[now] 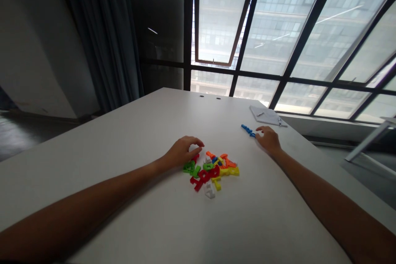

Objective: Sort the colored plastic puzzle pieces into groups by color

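Small plastic pieces in several colours, some shaped like letters, lie in a loose pile [204, 174] on the white table. At the pile's left edge is my left hand [183, 152], its thumb and fingers curved and apart with nothing between them. A red piece [195, 158] sits just under its thumb, beside green pieces [189, 167]. Farther right, my right hand [268, 139] rests by a short row of blue pieces [247, 129]. Its thumb and forefinger are apart, close to the near end of that row; whether they touch it I cannot tell.
The white table [139, 132] reaches toward the windows. A stack of paper [266, 114] with pens on it lies at the far right. Two dark round spots [201, 96] mark the far edge. A dark curtain [105, 41] hangs at left, and a white metal frame [368, 142] stands at right.
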A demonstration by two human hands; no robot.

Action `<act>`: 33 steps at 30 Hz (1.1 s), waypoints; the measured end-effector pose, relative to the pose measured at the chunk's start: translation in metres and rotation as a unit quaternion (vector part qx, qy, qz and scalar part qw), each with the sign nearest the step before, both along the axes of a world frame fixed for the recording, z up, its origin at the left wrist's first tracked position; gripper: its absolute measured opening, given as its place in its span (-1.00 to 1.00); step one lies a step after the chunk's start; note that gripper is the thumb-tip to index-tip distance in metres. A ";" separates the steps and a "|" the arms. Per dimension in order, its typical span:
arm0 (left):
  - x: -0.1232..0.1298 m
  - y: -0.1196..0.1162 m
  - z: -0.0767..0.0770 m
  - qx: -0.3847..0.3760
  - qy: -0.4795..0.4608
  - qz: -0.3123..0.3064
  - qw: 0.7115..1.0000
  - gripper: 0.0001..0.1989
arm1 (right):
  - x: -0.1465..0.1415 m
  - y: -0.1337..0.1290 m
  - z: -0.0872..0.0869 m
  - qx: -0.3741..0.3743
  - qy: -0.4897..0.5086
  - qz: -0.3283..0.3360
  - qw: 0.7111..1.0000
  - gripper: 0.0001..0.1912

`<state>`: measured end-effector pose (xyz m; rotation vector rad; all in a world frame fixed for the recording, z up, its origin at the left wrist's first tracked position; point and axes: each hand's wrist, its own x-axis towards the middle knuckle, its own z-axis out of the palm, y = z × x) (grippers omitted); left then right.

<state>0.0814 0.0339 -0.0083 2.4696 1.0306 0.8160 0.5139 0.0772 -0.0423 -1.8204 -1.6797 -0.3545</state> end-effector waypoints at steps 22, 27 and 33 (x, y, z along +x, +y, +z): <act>-0.013 0.012 0.008 -0.098 0.129 -0.051 0.986 -0.64 | -0.176 -0.077 0.036 -0.058 0.067 0.382 0.920 -0.82; -0.005 0.005 0.012 -0.085 0.051 -0.024 0.995 -0.60 | -0.180 -0.082 0.039 -0.051 0.075 0.403 0.911 -0.81; 0.007 -0.012 0.018 -0.042 -0.070 -0.057 0.995 -0.62 | -0.189 -0.093 0.045 0.021 0.060 0.440 0.896 -0.82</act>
